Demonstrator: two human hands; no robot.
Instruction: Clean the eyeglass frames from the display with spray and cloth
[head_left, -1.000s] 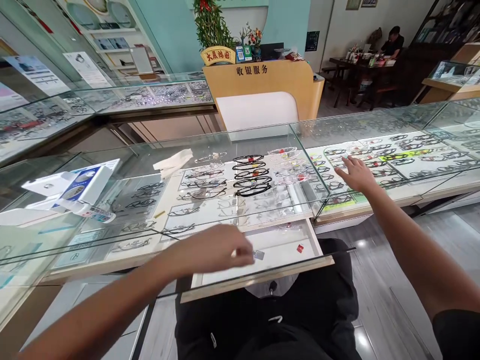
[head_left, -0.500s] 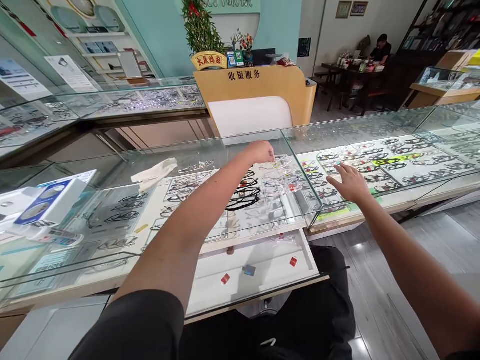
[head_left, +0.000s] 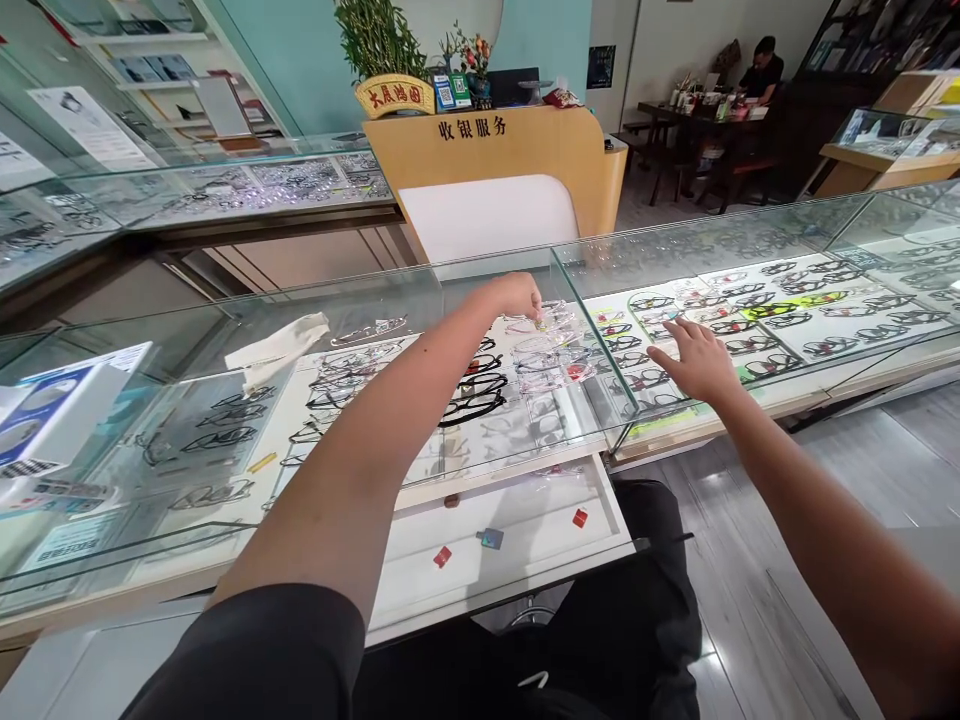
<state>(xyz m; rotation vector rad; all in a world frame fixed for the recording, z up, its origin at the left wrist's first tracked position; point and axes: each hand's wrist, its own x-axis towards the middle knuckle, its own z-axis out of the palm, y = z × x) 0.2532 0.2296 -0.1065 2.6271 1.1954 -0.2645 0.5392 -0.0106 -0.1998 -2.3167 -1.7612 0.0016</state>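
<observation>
My left hand (head_left: 516,295) reaches over the showcase, fingers curled down and pinched at the far end of a column of clear-framed glasses (head_left: 551,345). Whatever lies between its fingertips is too small to make out. Black-framed glasses (head_left: 480,400) lie in the column beside it, partly behind my forearm. My right hand (head_left: 696,362) is spread with nothing in it, over the glass of the section to the right, above rows of dark-framed glasses (head_left: 772,366).
A pulled-out white drawer (head_left: 525,570) holds red tags (head_left: 580,517) and a grey-blue tag (head_left: 491,539). A pale cloth (head_left: 276,350) and a blue-and-white box (head_left: 60,410) are at the left. A glass divider (head_left: 596,330) stands between my hands. A person (head_left: 761,75) sits far back.
The camera view has shifted slightly, with the counter items appearing further left. My left hand stays at the clear glasses, and my right hand remains spread over the right section.
</observation>
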